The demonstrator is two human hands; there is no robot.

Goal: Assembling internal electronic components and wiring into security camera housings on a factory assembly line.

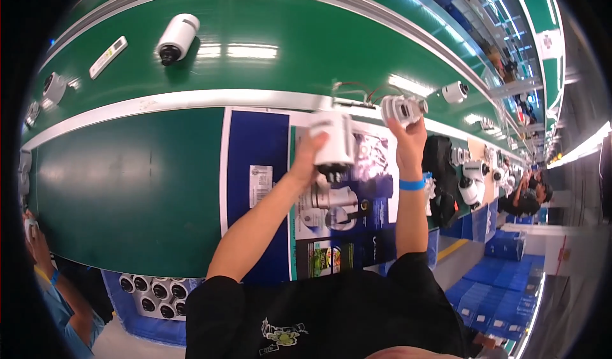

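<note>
Working over the right half of the green bench (127, 187), close to its white back edge and well in from the front edge: a sensible spot for handling loose pieces. Beneath the left hand, a blue printed panel (258, 139), reaching from near the back edge toward the front edge; best kept flat and treated as a soft landing. Above the back part of that panel, holding a white cylinder (338, 136), dark end toward the front edge. Grasping it by the side in the left hand (308, 155), partly closed around the white shell. A sound grip, by the look of it: keep to the shell, stay clear of the dark end, and avoid swinging it. Just to the right, nearer the back edge, holding a smaller silver-white part (401, 109) in the right hand (408, 139), pinched from below between thumb and half-curled fingers. Better to grip the outer rim only, squeeze lightly, and leave a gap between both pieces against knocks. Finest of all, thin reddish wires (361, 91) by the back edge; impossible to tell in this blur if joined to either piece, so wise to leave slack.
</note>
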